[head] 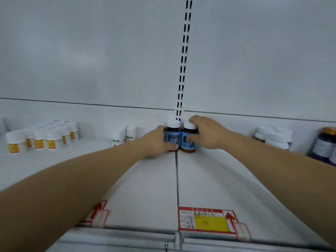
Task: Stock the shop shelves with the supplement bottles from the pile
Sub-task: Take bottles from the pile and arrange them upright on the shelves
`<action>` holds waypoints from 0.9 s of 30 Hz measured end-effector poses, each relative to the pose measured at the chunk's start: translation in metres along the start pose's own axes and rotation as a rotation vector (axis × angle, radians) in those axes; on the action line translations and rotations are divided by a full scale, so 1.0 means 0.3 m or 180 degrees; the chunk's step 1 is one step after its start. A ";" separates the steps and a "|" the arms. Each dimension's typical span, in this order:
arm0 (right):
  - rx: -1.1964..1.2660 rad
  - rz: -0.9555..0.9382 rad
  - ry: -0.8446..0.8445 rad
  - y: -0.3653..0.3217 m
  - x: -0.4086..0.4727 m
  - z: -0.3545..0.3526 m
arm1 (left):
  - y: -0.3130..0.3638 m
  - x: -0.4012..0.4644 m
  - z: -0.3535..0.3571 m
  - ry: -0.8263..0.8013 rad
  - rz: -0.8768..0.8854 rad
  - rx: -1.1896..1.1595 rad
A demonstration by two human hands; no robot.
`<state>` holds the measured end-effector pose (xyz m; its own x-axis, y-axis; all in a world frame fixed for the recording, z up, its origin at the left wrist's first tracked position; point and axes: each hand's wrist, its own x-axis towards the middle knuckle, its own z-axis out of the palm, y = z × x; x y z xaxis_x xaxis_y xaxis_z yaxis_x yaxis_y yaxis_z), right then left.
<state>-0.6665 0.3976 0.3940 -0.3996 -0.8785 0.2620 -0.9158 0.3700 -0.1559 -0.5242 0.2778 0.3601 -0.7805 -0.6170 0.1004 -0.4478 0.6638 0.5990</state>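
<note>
The white shelf (209,179) filled the lower half of the view, with a dark seam running from its front edge back to the rear panel. A slotted upright (184,57) rose from where that seam met the back wall. Both bare forearms reached in from the near corners toward the back of the shelf.

The left hand (156,142) gripped the left bottle (172,135), fingers curled round its blue label and thumb low on the front. The right hand (207,133) held the right bottle (189,140), fingers draped over its white cap and thumb pressed on the label. Both bottles were dark with white caps and blue labels; they stood upright and touching, right at the back of the shelf, one on each side of the seam.

To the far left stood a cluster of white jars (43,136) with orange-yellow labels. Between them and the left hand stood a few small white bottles (124,135) with green labels. To the right sat white-capped jars (274,137), and at the far right edge a large purple bottle (323,144) with an orange cap.

On the shelf's front lip were a red-and-yellow price tag (207,220) with a red arrow, and another tag (98,211), partly hidden by the left forearm.
</note>
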 end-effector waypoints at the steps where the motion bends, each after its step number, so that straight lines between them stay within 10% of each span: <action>1: 0.0069 -0.0060 -0.0005 0.006 0.005 0.003 | 0.002 0.004 0.007 0.0074 0.0000 0.0057; 16: -0.0008 -0.0003 -0.0178 -0.035 -0.042 -0.013 | 0.050 -0.023 -0.026 0.0021 -0.0248 0.0303; 27: -0.0645 0.0667 -0.0001 0.109 -0.260 -0.197 | 0.225 -0.204 -0.023 -0.0185 0.0801 0.0625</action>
<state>-0.6676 0.4962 0.4249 -0.5809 -0.7766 0.2438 -0.8026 0.5963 -0.0132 -0.5038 0.3575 0.3999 -0.8984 -0.4019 0.1769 -0.3088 0.8647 0.3961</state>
